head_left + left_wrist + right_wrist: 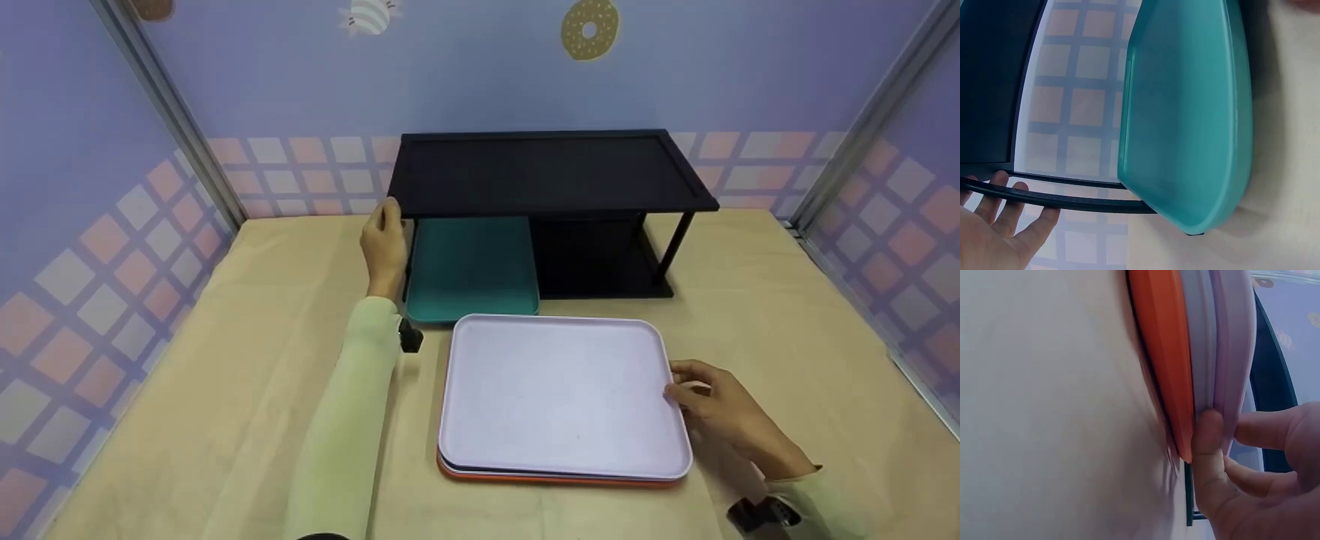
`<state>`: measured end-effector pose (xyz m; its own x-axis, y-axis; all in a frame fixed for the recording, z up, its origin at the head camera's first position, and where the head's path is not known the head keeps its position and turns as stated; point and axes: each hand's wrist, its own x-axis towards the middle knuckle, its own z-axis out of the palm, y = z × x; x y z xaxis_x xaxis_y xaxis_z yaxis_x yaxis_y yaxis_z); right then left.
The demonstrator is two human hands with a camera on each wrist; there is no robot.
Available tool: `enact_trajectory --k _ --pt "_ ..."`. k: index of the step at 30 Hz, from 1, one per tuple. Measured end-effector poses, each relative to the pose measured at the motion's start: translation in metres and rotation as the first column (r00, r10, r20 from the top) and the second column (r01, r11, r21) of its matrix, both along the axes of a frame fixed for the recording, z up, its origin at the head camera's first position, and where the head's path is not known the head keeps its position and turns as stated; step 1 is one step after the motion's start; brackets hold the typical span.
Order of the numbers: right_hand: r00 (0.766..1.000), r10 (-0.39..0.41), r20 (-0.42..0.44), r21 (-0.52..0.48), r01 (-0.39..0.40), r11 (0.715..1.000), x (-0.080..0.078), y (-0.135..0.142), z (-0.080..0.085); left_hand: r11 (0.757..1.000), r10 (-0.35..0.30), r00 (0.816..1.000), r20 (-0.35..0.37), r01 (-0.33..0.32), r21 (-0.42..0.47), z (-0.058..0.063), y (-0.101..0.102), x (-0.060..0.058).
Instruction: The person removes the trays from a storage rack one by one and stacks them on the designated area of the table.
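A black two-tier rack (540,172) stands at the back, and my left hand (385,244) grips its front left corner. In the left wrist view the fingers (1012,216) of that hand wrap behind the rack's thin black post (1089,203). A teal tray (472,270) lies on the left of the lower shelf, its front end jutting out. Nearer to me, a lavender tray (559,397) tops a stack. My right hand (727,412) pinches its right edge. Below it, the right wrist view shows a grey-blue tray (1201,337) and an orange tray (1162,343).
The right part of the lower shelf (592,259) is bare black. Beige cloth (300,315) covers the table. A patterned wall (480,67) rises behind the rack, with side panels and metal corner posts (180,112) at left and right.
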<state>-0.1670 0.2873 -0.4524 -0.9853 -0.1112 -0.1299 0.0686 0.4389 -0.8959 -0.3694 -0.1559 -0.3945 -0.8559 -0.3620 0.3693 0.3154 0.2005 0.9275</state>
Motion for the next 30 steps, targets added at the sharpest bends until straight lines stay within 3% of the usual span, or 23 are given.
enact_trajectory --k 6,14,20,26,30 --pt "1.0 0.0 -0.028 0.024 0.0 1.0 0.002 0.0 0.003 1.0 -0.012 1.0 -0.004 0.012 0.012 0.0 0.002 -0.001" --pt "1.0 0.019 0.0 0.078 -0.019 0.997 0.001 0.003 0.005 1.0 -0.018 1.0 -0.01 0.018 0.005 0.002 0.004 -0.002" --pt "0.996 0.019 -0.084 0.134 -0.007 0.991 -0.002 0.003 0.026 1.0 -0.021 1.0 -0.008 0.021 0.01 0.001 0.002 -0.001" --pt "0.985 0.068 -0.159 0.112 -0.05 0.992 -0.018 -0.024 0.052 1.0 -0.007 1.0 -0.023 0.008 0.011 0.0 0.001 -0.001" --pt "0.981 0.109 -0.159 0.11 -0.092 0.99 -0.038 -0.052 0.059 1.0 -0.008 1.0 -0.023 0.008 0.008 -0.001 -0.001 0.0"
